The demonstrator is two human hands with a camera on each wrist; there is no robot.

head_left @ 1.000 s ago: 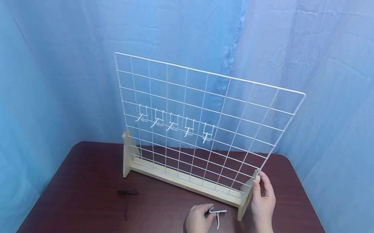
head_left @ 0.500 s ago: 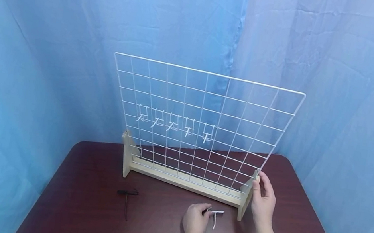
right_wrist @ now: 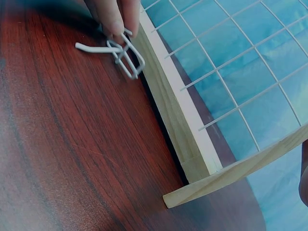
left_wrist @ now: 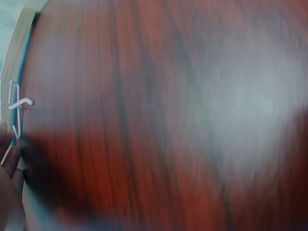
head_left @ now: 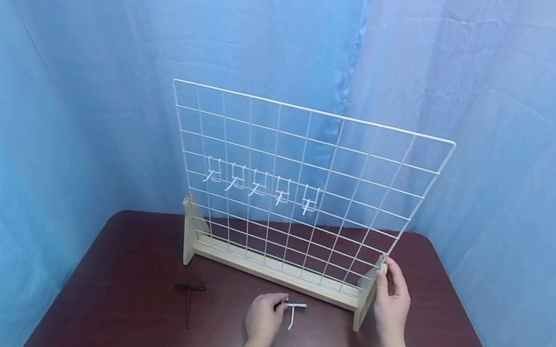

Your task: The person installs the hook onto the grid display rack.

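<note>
My left hand (head_left: 264, 318) pinches a white wire hook (head_left: 296, 305) over the table, in front of the stand. In the right wrist view this hook (right_wrist: 111, 49) shows its wire loop by the fingertips and a single prong pointing away. With my right hand (head_left: 392, 301) I grip the right end piece (head_left: 366, 295) of the wooden stand, thumb in front and fingers behind. That stand holds a white wire grid panel (head_left: 314, 110) upright. Several white hooks (head_left: 256, 188) hang in a row on the panel, left of its right half.
A dark T-shaped hook (head_left: 189, 287) lies on the red-brown table (head_left: 128, 307), left of my left hand. The stand's wooden base bar (head_left: 274, 272) runs between its two end pieces. Blue curtains (head_left: 55, 74) surround the table at the back and sides.
My left hand has moved to the left with the white hook, along the front of the stand. My right hand keeps its grip on the end piece.
</note>
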